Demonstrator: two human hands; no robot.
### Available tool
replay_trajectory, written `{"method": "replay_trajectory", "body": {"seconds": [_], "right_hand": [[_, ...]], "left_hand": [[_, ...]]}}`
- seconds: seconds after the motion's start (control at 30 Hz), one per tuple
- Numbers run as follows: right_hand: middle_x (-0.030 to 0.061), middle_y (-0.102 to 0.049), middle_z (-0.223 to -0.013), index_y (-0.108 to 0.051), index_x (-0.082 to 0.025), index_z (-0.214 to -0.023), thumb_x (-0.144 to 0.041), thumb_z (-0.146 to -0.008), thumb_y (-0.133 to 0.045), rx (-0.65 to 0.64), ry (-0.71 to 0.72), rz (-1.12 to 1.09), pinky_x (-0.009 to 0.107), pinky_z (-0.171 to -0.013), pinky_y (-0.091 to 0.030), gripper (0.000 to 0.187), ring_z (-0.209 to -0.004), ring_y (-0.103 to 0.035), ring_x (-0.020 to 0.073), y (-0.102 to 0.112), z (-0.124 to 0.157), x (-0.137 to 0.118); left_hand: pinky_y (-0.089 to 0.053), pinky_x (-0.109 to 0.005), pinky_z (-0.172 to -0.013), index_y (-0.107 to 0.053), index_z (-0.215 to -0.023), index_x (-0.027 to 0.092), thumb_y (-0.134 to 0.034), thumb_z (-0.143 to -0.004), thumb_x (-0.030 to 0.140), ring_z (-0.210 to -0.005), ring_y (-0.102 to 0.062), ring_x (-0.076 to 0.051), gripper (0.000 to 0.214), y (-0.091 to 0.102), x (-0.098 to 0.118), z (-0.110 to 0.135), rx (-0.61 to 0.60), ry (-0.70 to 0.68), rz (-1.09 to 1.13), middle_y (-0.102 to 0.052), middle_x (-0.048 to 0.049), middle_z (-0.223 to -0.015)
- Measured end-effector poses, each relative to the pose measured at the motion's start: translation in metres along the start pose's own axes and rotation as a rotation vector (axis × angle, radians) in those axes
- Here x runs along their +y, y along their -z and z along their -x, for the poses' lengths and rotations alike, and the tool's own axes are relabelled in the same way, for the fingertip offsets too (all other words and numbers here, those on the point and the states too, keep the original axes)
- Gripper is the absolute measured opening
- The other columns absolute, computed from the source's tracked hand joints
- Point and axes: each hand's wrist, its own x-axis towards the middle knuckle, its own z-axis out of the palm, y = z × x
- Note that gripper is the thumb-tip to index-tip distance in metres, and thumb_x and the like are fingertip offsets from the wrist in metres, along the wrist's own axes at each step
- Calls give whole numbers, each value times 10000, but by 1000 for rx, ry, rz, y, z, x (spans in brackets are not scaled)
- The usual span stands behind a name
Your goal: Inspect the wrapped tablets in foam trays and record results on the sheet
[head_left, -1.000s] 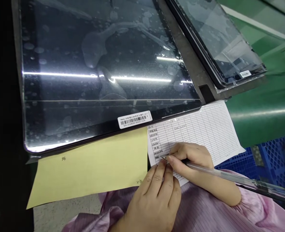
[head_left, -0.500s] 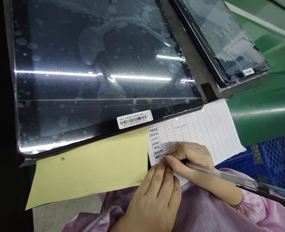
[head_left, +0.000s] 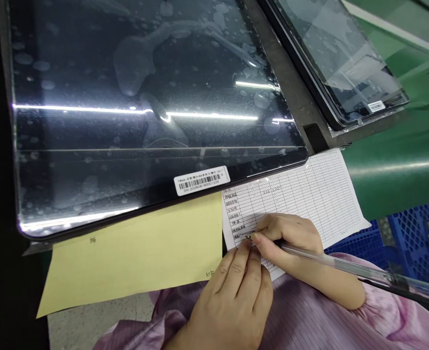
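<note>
In my right hand (head_left: 290,238) is a clear-barrelled pen (head_left: 338,265), pinched near its tip, which meets the left columns of a printed form (head_left: 331,194). Handwritten entries fill some of the form's cells. My left hand (head_left: 236,296) lies flat over the form's lower left part, fingers stretched out, its fingertips close to the pen tip. Left of the form is a yellow sheet (head_left: 137,253) with small handwriting on it. A large dark glass panel (head_left: 156,107) with a barcode label (head_left: 201,181) covers the upper edges of both papers.
A second dark panel (head_left: 341,63) with a small white label lies at the upper right, on a dark surface beside a green surface (head_left: 392,165). Blue plastic crates (head_left: 411,238) are below at the right. Speckled floor (head_left: 101,318) shows at the bottom left.
The pen tip has shifted very slightly on the form. Both hands stay where they were; the view has tilted a little, so the large panel's left side appears farther left.
</note>
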Motion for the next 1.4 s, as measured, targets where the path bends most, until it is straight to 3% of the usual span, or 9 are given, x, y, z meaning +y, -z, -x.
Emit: {"method": "replay_trajectory", "body": {"seconds": [1.4], "right_hand": [[-40,-476,-537,-394,-188,-645,-56,-824,-534,-3,38,-37,193,-426,-380,264,-483,-481,80,0,0,3]], "left_hand": [[-308,-343,-1034,-634,-1012,107,-264,-920,131,-1047,-581,-211,382,2,-2,-2,-28,-23,9,-678,-87,-1017]]}}
